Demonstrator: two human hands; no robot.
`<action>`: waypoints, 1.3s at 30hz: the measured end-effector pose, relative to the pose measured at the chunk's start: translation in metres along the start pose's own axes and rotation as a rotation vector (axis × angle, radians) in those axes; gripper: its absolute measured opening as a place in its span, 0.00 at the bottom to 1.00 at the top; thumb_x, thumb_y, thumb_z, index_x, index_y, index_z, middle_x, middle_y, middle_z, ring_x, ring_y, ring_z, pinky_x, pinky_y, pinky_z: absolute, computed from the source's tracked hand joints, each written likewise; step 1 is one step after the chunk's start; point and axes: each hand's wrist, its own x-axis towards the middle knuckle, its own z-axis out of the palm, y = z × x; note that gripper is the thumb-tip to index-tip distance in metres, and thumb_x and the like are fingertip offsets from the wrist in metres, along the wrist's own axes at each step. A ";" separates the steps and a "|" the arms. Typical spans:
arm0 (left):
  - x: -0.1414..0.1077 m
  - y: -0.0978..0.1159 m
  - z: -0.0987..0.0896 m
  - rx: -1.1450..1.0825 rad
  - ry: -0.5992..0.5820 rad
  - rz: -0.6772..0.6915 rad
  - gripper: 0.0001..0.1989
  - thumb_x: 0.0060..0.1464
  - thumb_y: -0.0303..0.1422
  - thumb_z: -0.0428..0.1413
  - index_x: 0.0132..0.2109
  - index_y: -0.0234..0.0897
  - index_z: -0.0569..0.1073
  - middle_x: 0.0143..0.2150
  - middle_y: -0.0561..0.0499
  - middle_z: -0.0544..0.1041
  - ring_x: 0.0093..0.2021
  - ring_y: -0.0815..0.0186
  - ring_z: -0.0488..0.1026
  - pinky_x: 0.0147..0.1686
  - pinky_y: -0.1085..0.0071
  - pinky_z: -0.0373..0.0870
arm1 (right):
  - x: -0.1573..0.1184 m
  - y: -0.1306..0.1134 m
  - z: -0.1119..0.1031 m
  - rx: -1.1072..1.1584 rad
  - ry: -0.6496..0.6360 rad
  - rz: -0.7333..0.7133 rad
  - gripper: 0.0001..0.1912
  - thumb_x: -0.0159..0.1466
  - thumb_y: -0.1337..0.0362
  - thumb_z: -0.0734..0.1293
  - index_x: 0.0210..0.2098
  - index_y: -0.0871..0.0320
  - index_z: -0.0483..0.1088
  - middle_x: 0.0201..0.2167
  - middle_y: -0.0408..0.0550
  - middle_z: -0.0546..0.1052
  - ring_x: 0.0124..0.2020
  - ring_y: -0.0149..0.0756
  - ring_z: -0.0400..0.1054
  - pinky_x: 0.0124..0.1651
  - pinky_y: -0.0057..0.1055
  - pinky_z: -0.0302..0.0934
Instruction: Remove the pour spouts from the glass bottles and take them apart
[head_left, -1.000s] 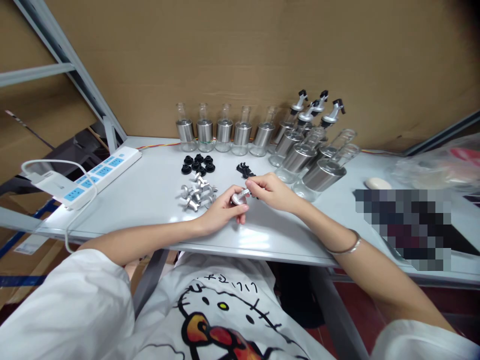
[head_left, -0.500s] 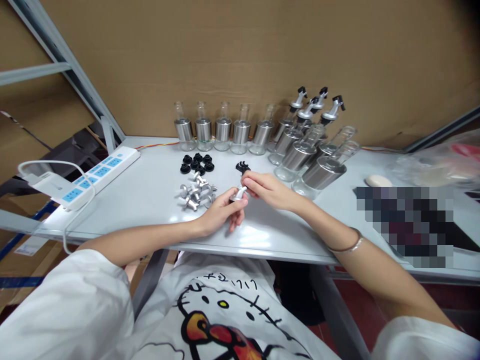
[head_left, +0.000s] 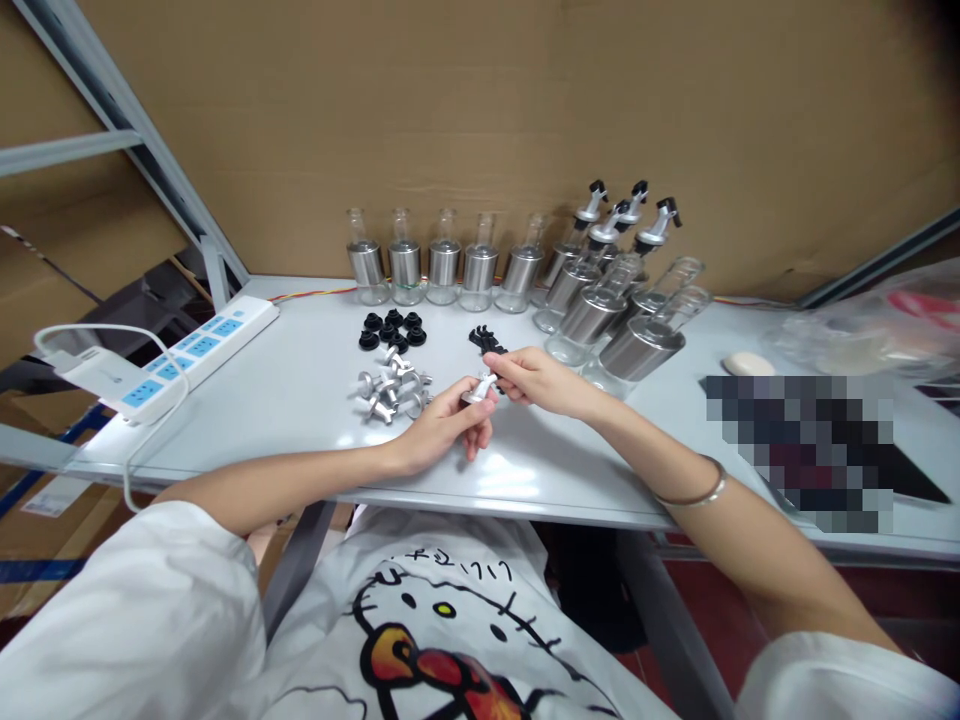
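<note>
My left hand is closed around a silver pourer spout, its tip pointing up and to the right. At that tip, my right hand pinches a small black piece, mostly covered by the fingers; it looks like a flap cap. Just beyond the fingertips lies a small pile of black flap caps. Left of my hands, several loose silver pourer spouts are heaped together. Behind that heap sit several black ribbed stoppers.
Glass bottles with steel sleeves line the back and right; several carry fitted pourers with black caps. A white power strip with a plugged cable lies left. At right are a white oval object, a plastic bag and a blurred-out dark item.
My right fingers have shifted slightly at the spout's tip, and more of the black cap pile shows. The left hand still holds the pourer spout; the view has moved a little.
</note>
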 end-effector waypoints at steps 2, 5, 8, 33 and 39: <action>-0.001 0.000 0.000 -0.006 -0.003 0.017 0.21 0.56 0.50 0.52 0.42 0.37 0.60 0.23 0.58 0.71 0.18 0.75 0.67 0.21 0.77 0.62 | 0.000 -0.003 0.001 0.127 -0.012 0.057 0.31 0.58 0.36 0.60 0.17 0.56 0.52 0.14 0.34 0.50 0.16 0.21 0.45 0.19 0.24 0.42; -0.003 0.000 0.002 -0.012 0.028 0.034 0.21 0.55 0.50 0.55 0.42 0.38 0.59 0.25 0.59 0.70 0.18 0.75 0.67 0.20 0.78 0.62 | -0.001 -0.005 -0.004 0.250 0.043 0.164 0.32 0.56 0.38 0.63 0.17 0.55 0.49 0.14 0.33 0.48 0.16 0.21 0.45 0.18 0.22 0.43; -0.003 -0.001 0.002 -0.008 0.104 0.057 0.21 0.55 0.48 0.56 0.43 0.39 0.58 0.29 0.59 0.69 0.18 0.77 0.68 0.21 0.78 0.63 | 0.000 -0.004 -0.017 0.336 0.188 0.153 0.31 0.54 0.40 0.67 0.17 0.56 0.51 0.14 0.32 0.48 0.15 0.20 0.45 0.21 0.23 0.53; 0.000 -0.003 -0.001 -0.011 0.099 0.049 0.20 0.55 0.50 0.53 0.42 0.39 0.59 0.24 0.60 0.69 0.18 0.75 0.67 0.20 0.78 0.62 | 0.018 0.037 -0.043 -0.576 0.184 0.187 0.07 0.57 0.65 0.68 0.29 0.59 0.78 0.25 0.45 0.79 0.27 0.31 0.68 0.34 0.26 0.59; 0.001 -0.003 -0.001 -0.026 0.091 0.048 0.20 0.55 0.50 0.53 0.42 0.39 0.59 0.24 0.60 0.69 0.18 0.75 0.67 0.20 0.78 0.62 | 0.018 0.043 -0.047 -0.445 0.140 0.185 0.07 0.53 0.62 0.70 0.28 0.60 0.78 0.17 0.41 0.73 0.23 0.28 0.65 0.31 0.24 0.58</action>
